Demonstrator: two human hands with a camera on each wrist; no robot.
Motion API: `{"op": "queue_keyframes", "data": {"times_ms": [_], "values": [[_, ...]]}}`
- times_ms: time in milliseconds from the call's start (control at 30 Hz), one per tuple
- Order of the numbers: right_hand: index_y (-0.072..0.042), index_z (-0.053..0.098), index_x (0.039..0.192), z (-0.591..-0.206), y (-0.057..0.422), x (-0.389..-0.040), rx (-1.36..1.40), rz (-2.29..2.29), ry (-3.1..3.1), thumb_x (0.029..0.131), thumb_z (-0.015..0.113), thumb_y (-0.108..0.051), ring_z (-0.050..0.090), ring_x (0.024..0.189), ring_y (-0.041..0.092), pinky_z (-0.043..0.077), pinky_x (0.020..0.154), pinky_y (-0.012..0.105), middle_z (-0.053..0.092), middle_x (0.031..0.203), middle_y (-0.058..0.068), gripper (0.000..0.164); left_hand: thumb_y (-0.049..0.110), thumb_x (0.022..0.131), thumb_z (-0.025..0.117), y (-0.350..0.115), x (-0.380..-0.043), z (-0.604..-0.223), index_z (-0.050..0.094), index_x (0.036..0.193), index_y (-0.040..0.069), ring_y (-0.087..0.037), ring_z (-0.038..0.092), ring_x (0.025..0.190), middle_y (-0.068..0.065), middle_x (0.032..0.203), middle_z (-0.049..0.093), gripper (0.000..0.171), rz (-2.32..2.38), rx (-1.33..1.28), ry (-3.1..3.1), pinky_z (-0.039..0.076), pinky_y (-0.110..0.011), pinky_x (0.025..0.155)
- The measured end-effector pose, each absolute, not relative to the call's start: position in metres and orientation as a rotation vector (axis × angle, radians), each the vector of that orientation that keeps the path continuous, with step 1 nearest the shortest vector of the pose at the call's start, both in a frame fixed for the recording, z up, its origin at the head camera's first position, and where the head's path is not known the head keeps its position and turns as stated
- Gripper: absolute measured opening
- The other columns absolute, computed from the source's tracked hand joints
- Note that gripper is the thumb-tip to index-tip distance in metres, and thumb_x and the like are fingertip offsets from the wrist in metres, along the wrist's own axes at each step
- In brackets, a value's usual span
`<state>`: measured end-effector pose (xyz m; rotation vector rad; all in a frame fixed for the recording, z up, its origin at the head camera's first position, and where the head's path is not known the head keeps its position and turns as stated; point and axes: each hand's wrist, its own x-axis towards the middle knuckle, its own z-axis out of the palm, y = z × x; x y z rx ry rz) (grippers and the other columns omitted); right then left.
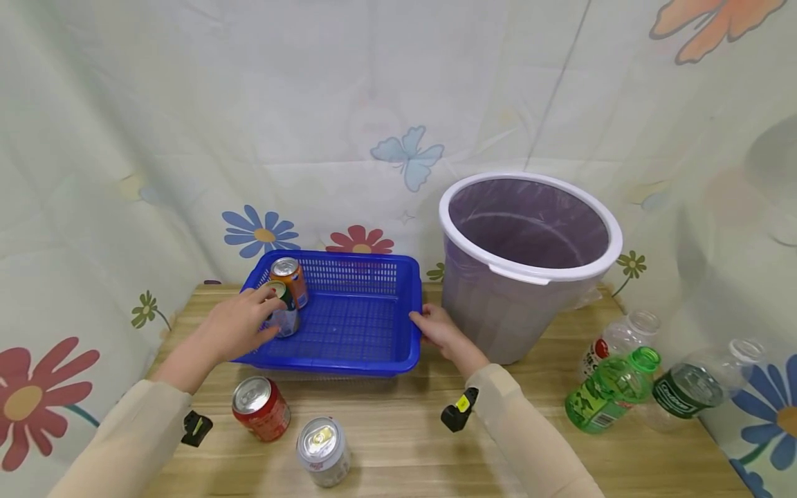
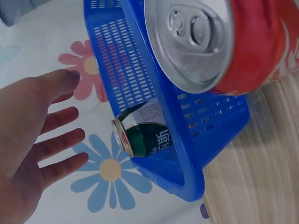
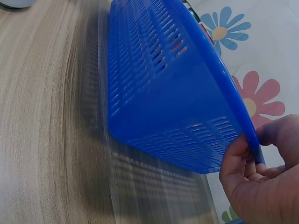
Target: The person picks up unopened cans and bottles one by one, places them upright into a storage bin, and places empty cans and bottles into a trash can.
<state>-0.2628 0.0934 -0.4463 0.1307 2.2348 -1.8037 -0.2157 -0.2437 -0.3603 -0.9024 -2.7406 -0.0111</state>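
Nearest the viewer, on the wooden table (image 1: 398, 429): a silver can (image 1: 322, 451) and a red can (image 1: 261, 408), both upright, side by side but apart. Further right, a green plastic bottle (image 1: 607, 392) lying on its side among clear bottles (image 1: 623, 337).

Beyond the cans, a blue basket (image 1: 361, 325) standing on the table. Gripped at its right rim by the right hand (image 1: 441, 330); seen from the right wrist, thumb on one side of the rim and fingers (image 3: 236, 161) on the other, pinching the plastic edge. Reached over the basket's left rim by the left hand (image 1: 239, 325), fingers spread and straight in the left wrist view, just beside a green can (image 1: 285, 310) inside the basket; contact with the can impossible to tell. Behind the green can, an orange can (image 1: 290, 279) upright in the far left corner.

To the right of the basket, a lavender bucket (image 1: 529, 263) with a white rim. Farthest off, a flower-printed cloth (image 1: 373, 104) hung as backdrop.
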Motion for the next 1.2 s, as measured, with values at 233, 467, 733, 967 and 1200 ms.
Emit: {"op": "queue_keyframes", "data": {"times_ms": [233,467,733,967,1200], "values": [[0.007,0.05,0.111,-0.447,0.094,-0.263,0.124,-1.803,2.234,0.093,0.049,-0.014,0.054,0.066,0.011,0.048,0.057,0.024,0.059,0.088,0.011,0.028,0.026,0.077,0.073,-0.247,-0.2,-0.36,0.064,0.108,0.008,-0.032,0.058,0.098,-0.014,0.113,0.057,0.037,-0.064,-0.871,-2.772,0.05,-0.047,0.08],[0.007,0.05,0.111,-0.448,0.093,-0.262,0.122,-1.807,2.233,0.093,0.048,-0.014,0.054,0.066,0.011,0.048,0.057,0.024,0.058,0.088,0.01,0.027,0.028,0.076,0.074,-0.25,-0.18,-0.362,0.061,0.116,0.007,-0.035,0.057,0.104,-0.014,0.118,0.056,0.047,-0.098,-0.848,-2.776,0.049,-0.05,0.083],[0.007,0.049,0.114,-0.445,0.092,-0.261,0.133,-1.794,2.241,0.094,0.048,-0.014,0.055,0.069,0.012,0.049,0.062,0.027,0.058,0.091,0.011,0.029,0.035,0.072,0.076,-0.253,-0.162,-0.373,0.054,0.127,0.011,-0.038,0.054,0.11,-0.017,0.127,0.052,0.063,-0.117,-0.835,-2.786,0.048,-0.054,0.084],[0.008,0.049,0.112,-0.446,0.093,-0.261,0.117,-1.841,2.211,0.093,0.047,-0.012,0.056,0.07,0.012,0.051,0.062,0.027,0.059,0.093,0.015,0.028,0.037,0.073,0.074,-0.248,-0.147,-0.38,0.047,0.134,0.014,-0.04,0.047,0.119,-0.015,0.137,0.044,0.072,-0.139,-0.8,-2.856,0.043,-0.057,0.09],[0.007,0.049,0.111,-0.445,0.093,-0.261,0.13,-1.829,2.22,0.093,0.048,-0.013,0.054,0.066,0.011,0.047,0.058,0.024,0.057,0.087,0.01,0.027,0.046,0.068,0.076,-0.242,-0.135,-0.392,0.046,0.135,0.013,-0.038,0.048,0.117,-0.014,0.136,0.045,0.081,-0.126,-0.817,-2.794,0.045,-0.057,0.087]]}}
